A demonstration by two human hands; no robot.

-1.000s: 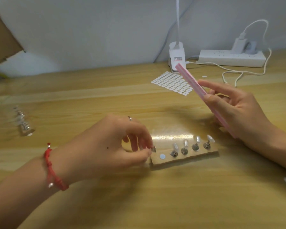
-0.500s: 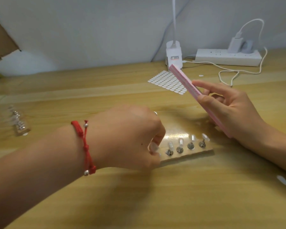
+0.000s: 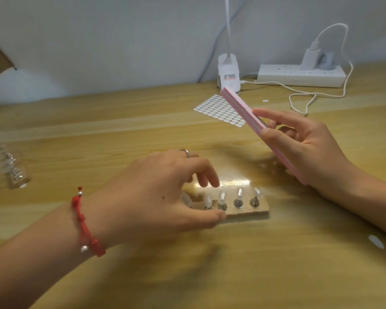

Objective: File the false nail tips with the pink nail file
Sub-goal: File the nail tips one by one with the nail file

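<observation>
A small cardboard board (image 3: 254, 211) lies on the wooden table and carries a row of clear false nail tips (image 3: 239, 194) on metal stands. My left hand (image 3: 156, 197) covers its left end: the thumb lies along the board's front edge, and the fingers are loosely bent above the leftmost tips, holding nothing. My right hand (image 3: 310, 152) grips the pink nail file (image 3: 243, 110) between thumb and fingers. The file is raised above and to the right of the board, slanting up and away to the left.
A sheet of white oval stickers (image 3: 218, 112) lies behind the board. A white lamp base (image 3: 228, 72), a power strip (image 3: 299, 74) and a looping cable (image 3: 303, 94) are at the back. A glass vial (image 3: 13, 172) lies far left, a loose white tip (image 3: 376, 240) at right.
My left hand carried a nail tip on its stand to the board's left end, set it down and let go. The right hand has kept the file raised.
</observation>
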